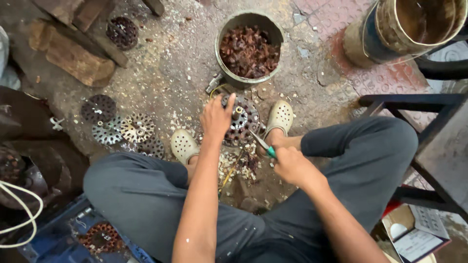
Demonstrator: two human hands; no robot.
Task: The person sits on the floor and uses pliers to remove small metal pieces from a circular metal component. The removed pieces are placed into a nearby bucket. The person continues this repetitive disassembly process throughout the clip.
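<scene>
Left hand (217, 118) flat on motor stator (241, 121), right hand (288, 164) gripping pliers (262, 143).

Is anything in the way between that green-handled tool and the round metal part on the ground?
Nothing visible: the green-handled pliers in the right hand reach the round perforated metal motor core directly, while the left hand rests on its far side.

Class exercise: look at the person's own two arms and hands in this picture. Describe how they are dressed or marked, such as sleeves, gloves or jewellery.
Both arms are bare along all that shows of them; no sleeve edge is visible. The left hand and right hand wear no gloves, and no watch, bracelet or ring can be seen. Small pale specks of debris dot the left forearm. Below them, the person wears dark grey trousers and pale perforated clogs.
</scene>
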